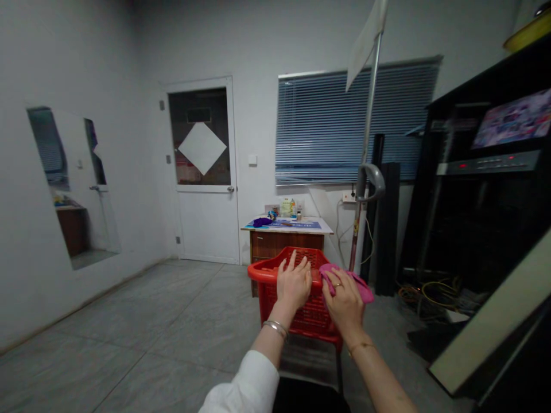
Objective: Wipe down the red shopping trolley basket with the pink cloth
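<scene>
A red plastic shopping cart (264, 295) stands right in front of me. My left hand (294, 282) is at its near rim, palm down, with the fingers stretched forward and somewhat apart. Whether its palm presses on the rim is hidden. At the cart's near right corner, my right hand (343, 293) has its fingers bent over a pink cloth (364, 289) and holds it against the rim. Part of the cloth hangs out to the right, past the hand. The forearms hide some of the cart's near side.
Behind the cart is a brown desk (287, 244) with bottles, small boxes and a purple cloth (262, 222) on top. A metal pole (365, 132) rises to the right. Farther right are a black rack (469, 201) and loose cables (434, 289). A white door (206, 223) is at back left.
</scene>
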{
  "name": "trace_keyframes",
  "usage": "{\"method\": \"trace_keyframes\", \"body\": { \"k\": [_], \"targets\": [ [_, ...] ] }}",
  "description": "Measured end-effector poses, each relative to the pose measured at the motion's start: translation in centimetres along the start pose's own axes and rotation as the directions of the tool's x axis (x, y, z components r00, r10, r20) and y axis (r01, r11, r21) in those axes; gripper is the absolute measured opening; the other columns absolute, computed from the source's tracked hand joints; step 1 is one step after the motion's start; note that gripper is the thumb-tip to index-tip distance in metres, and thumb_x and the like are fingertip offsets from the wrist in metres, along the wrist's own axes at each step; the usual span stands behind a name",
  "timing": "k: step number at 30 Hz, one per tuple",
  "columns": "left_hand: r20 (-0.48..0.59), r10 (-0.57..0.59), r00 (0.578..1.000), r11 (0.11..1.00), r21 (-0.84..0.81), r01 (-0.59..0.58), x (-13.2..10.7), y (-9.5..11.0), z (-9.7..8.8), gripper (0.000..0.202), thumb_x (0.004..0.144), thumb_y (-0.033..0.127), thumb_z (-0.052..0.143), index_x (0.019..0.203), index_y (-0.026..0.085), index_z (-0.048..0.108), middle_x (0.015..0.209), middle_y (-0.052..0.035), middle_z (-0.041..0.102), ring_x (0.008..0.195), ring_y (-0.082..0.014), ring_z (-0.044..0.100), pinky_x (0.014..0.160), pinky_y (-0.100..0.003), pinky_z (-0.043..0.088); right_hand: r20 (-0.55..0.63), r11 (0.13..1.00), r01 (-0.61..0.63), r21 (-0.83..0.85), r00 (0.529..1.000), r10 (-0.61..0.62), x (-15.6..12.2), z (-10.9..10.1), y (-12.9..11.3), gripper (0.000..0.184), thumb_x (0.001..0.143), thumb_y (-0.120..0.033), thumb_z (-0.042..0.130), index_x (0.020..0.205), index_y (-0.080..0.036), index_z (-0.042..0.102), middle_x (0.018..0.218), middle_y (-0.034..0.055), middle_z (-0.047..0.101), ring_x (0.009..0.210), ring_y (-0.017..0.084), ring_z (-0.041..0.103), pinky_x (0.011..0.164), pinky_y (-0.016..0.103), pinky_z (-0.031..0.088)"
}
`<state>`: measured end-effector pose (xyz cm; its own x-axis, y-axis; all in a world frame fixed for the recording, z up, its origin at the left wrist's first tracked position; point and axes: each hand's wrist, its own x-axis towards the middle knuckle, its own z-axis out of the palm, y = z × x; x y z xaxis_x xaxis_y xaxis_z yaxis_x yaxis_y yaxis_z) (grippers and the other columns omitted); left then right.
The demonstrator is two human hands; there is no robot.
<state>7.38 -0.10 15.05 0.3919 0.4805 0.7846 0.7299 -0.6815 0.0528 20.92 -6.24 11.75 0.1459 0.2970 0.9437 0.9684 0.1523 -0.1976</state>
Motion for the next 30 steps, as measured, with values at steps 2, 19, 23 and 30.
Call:
{"method": "trace_keyframes", "body": {
  "k": [2,19,23,30],
  "targets": [
    [0.000,0.011,1.000,1.000,0.004,-0.011,0.0,0.0,0.0,0.035,0.097,0.027,0.041,0.123,0.030,0.065,0.132,0.0021,0.061,0.140,-0.0231,0.036,0.108,-0.047,0.036,0.128,0.998,-0.069,0.010,0.990,0.067,1.7,-0.6,1.7,0.033,0.089,-0.039,0.047,0.104,-0.021,0.071,0.106,0.0067,0.070,0.098,0.020,0.062,0.094,0.035,0.046],
    [0.007,0.000,1.000,1.000,-0.005,0.000,0.0,-0.1,0.2,0.035,0.097,0.027,0.040,0.121,0.028,0.065,0.131,0.0012,0.062,0.139,-0.0230,0.037,0.108,-0.048,0.035,-0.040,0.999,0.030,-0.018,0.999,-0.031,-0.6,-0.5,0.8,0.030,0.090,-0.032,0.048,0.108,-0.020,0.069,0.119,0.0075,0.066,0.120,0.023,0.054,0.105,0.043,0.040],
    [0.011,0.008,1.000,1.000,-0.011,-0.008,0.0,0.0,0.2,0.035,0.098,0.028,0.040,0.123,0.029,0.064,0.132,0.0016,0.061,0.139,-0.0221,0.038,0.109,-0.048,0.034,0.216,0.993,-0.094,-0.073,0.970,0.108,2.7,-1.0,3.0,0.030,0.089,-0.038,0.049,0.099,-0.020,0.071,0.101,0.0060,0.070,0.090,0.020,0.063,0.085,0.034,0.048],
    [0.002,0.026,1.000,1.000,-0.002,-0.026,-0.2,0.2,0.0,0.036,0.099,0.029,0.038,0.127,0.027,0.061,0.135,-0.0006,0.059,0.140,-0.0236,0.036,0.110,-0.050,0.032,-0.022,0.966,-0.260,-0.010,0.966,0.259,1.6,-0.9,3.0,0.034,0.090,-0.037,0.046,0.102,-0.015,0.069,0.105,0.0114,0.068,0.103,0.022,0.060,0.096,0.038,0.045]
  ]
}}
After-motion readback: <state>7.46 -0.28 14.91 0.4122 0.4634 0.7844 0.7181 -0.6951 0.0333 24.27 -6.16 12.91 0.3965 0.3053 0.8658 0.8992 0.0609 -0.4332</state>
